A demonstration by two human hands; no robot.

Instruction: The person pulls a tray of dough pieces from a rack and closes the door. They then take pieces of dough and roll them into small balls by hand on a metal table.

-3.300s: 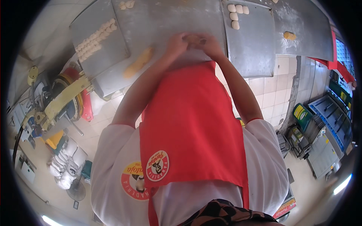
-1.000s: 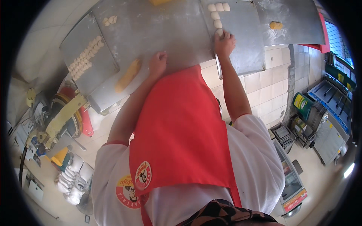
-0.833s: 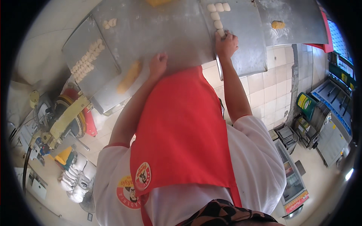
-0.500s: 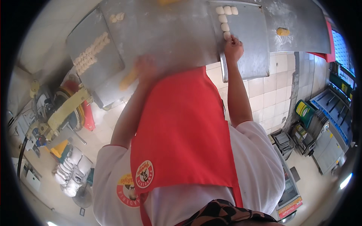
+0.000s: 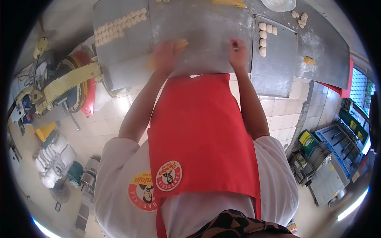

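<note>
My left hand (image 5: 166, 56), smeared by motion, is closed around a long yellow piece (image 5: 181, 44) that sticks out on both sides of it. Whether this is dough or a cloth I cannot tell. My right hand (image 5: 237, 54) is over the metal worktable (image 5: 202, 31), its fingers curled in; what they hold, if anything, is hidden. Right of it lies a metal tray (image 5: 276, 63) with several round white dough balls (image 5: 262, 43) in an L shape. At the left, a second tray (image 5: 123, 43) bears rows of small dough pieces (image 5: 119, 27).
Farther off on the table are a yellow item (image 5: 229, 3), a pale bowl (image 5: 279, 4) and loose dough lumps (image 5: 303, 20). A small yellow piece (image 5: 309, 60) lies on flour at the right. A machine with a yellow arm (image 5: 73, 79) stands to the left.
My right hand has left the dough ball on the right tray and moved left over the table. My left hand has come inward and farther onto the table with the yellow piece. The view has shifted.
</note>
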